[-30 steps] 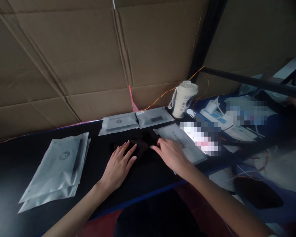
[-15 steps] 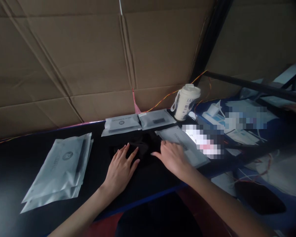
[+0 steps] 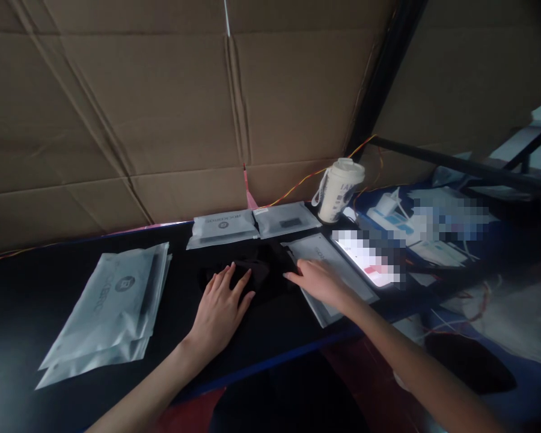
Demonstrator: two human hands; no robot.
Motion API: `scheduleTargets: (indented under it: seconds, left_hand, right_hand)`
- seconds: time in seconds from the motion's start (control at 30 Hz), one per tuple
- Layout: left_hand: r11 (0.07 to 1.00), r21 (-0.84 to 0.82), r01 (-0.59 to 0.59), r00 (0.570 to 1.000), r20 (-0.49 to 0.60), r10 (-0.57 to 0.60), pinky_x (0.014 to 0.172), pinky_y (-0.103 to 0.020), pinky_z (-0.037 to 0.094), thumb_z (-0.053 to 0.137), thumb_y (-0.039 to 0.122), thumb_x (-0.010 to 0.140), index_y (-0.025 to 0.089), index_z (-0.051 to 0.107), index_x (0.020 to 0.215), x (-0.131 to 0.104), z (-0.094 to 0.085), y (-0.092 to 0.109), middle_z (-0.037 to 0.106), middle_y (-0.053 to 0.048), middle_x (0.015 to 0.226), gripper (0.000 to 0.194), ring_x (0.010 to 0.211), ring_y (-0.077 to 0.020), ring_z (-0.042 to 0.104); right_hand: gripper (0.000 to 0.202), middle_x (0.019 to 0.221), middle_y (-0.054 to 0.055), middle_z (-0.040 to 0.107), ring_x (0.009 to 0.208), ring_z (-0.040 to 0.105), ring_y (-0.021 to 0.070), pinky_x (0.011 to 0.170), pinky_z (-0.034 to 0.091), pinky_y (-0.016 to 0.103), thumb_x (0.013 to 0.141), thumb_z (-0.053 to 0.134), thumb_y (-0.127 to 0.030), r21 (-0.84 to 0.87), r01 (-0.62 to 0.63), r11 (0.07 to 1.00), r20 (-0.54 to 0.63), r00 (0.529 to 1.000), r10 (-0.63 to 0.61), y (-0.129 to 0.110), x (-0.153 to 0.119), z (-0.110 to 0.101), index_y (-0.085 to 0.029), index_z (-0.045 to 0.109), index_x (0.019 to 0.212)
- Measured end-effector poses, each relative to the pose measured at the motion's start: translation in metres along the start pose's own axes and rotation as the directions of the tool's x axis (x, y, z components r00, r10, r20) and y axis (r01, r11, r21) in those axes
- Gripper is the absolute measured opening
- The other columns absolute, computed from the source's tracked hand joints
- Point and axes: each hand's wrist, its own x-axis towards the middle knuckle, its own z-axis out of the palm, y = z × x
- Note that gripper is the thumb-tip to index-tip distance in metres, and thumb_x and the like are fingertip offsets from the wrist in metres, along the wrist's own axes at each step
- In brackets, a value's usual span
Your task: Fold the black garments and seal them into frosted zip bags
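One soft-looking black item [image 3: 256,269], on the worktop [image 3: 270,337] between rear and front edges, long axis seemingly lengthwise, lying beneath and beyond the spread fingers of the left hand [image 3: 220,304], the nearer; right hand [image 3: 319,281] by its right end, fingers curled, whether clamped on anything indiscernible.

Cardboard [image 3: 162,96] stands upright behind the bench [image 3: 180,325], with a strip of pink [image 3: 250,198] at its foot. A white lidded cup [image 3: 341,192], dark lettering on its side, stands upright near it. A red-and-yellow wire [image 3: 297,182] runs behind the cup to a dark post [image 3: 390,66]. Nearer lies a lit screen [image 3: 365,260], partly pixelated. A dark rail [image 3: 455,161] crosses at right.
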Motion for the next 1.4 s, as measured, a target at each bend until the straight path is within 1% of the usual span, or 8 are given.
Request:
scheduleTargets:
  seconds: [0.13, 0.27, 0.4, 0.53, 0.73, 0.9, 1.1, 1.4]
  left_hand:
    - [1.000, -0.007, 0.007, 1.000, -0.011, -0.007, 0.100, -0.050, 0.044, 0.045, 0.039, 0.095, 0.021, 0.055, 0.133, 0.000, 0.000, 0.000, 0.051, -0.018, 0.138, 0.043, 0.126, -0.0335, 0.049]
    - [1.000, -0.013, 0.020, 1.000, 0.009, -0.020, 0.099, -0.050, 0.044, 0.046, 0.039, 0.094, 0.021, 0.055, 0.132, 0.000, -0.001, 0.001, 0.051, -0.019, 0.138, 0.043, 0.127, -0.0339, 0.048]
    - [0.996, -0.071, 0.046, 0.998, 0.047, -0.042, 0.102, -0.050, 0.040, 0.043, 0.039, 0.095, 0.020, 0.052, 0.135, 0.000, -0.004, 0.001, 0.049, -0.019, 0.139, 0.045, 0.128, -0.0331, 0.046]
    - [0.938, -0.320, 0.138, 0.990, 0.075, -0.120, 0.105, -0.053, 0.034, 0.037, 0.039, 0.096, 0.025, 0.054, 0.133, 0.000, -0.005, -0.002, 0.048, -0.014, 0.141, 0.043, 0.131, -0.0315, 0.041]
    - [0.209, -0.915, 0.346, 0.851, 0.213, -0.480, 0.103, -0.046, 0.039, 0.029, 0.053, 0.094, 0.017, 0.066, 0.113, 0.010, 0.002, -0.016, 0.069, -0.009, 0.112, 0.055, 0.113, -0.0274, 0.058]
    - [-0.033, -0.948, 0.317, 0.809, 0.288, -0.513, 0.089, -0.040, 0.049, 0.037, 0.062, 0.089, 0.017, 0.067, 0.105, 0.015, -0.003, -0.020, 0.072, -0.008, 0.094, 0.057, 0.095, -0.0258, 0.066]
    - [0.078, -0.937, 0.340, 0.811, 0.250, -0.528, 0.084, -0.037, 0.050, 0.064, 0.042, 0.076, 0.016, 0.060, 0.102, 0.015, -0.007, -0.018, 0.068, -0.005, 0.094, 0.036, 0.094, -0.0244, 0.064]
    - [0.266, -0.905, 0.332, 0.788, 0.111, -0.606, 0.105, -0.040, 0.037, 0.048, 0.011, 0.072, 0.020, 0.035, 0.134, 0.013, 0.008, -0.027, 0.048, -0.009, 0.130, 0.064, 0.120, -0.0209, 0.048]
  right_hand:
    - [0.023, 0.078, 0.004, 0.065, 0.061, 0.068, 0.0168, 0.049, 0.048, 0.024, 0.091, 0.049, -0.038, 0.307, -0.025, 0.951, 0.054, 0.998, 0.008, 0.006, 0.003, 0.001, -0.020, 0.044, 0.077]
    - [0.021, 0.073, -0.004, 0.054, 0.053, 0.066, 0.0135, 0.045, 0.052, 0.023, 0.086, 0.055, -0.026, 0.701, -0.097, 0.707, 0.123, 0.992, 0.014, 0.004, 0.007, 0.006, -0.023, 0.035, 0.080]
    - [0.022, 0.076, -0.004, 0.055, 0.068, 0.067, 0.0156, 0.059, 0.057, 0.030, 0.079, 0.060, -0.021, 0.744, 0.092, 0.661, -0.126, 0.992, 0.004, -0.004, 0.006, 0.008, -0.023, 0.038, 0.082]
    - [0.022, 0.090, 0.003, 0.066, 0.088, 0.067, 0.0200, 0.078, 0.054, 0.037, 0.078, 0.059, -0.016, 0.610, 0.357, 0.708, -0.431, 0.899, -0.081, -0.026, -0.006, 0.011, -0.023, 0.045, 0.094]
    - [0.033, 0.101, 0.006, 0.068, 0.097, 0.067, 0.0193, 0.083, 0.054, 0.034, 0.078, 0.050, -0.005, 0.403, 0.569, 0.717, -0.596, 0.758, -0.267, -0.076, -0.029, 0.036, -0.021, 0.049, 0.107]
    - [0.038, 0.103, 0.008, 0.068, 0.096, 0.066, 0.0196, 0.083, 0.055, 0.033, 0.076, 0.045, 0.003, 0.257, 0.588, 0.767, -0.532, 0.749, -0.396, -0.089, -0.034, 0.065, -0.019, 0.053, 0.106]
    - [0.031, 0.093, 0.006, 0.069, 0.095, 0.067, 0.0193, 0.095, 0.052, 0.037, 0.078, 0.045, 0.003, 0.160, 0.650, 0.742, -0.538, 0.688, -0.487, -0.081, -0.033, 0.076, -0.019, 0.057, 0.097]
    - [0.027, 0.096, 0.007, 0.071, 0.109, 0.062, 0.0181, 0.105, 0.044, 0.039, 0.081, 0.047, 0.001, 0.132, 0.727, 0.674, -0.497, 0.637, -0.590, -0.076, -0.034, 0.079, -0.018, 0.059, 0.096]
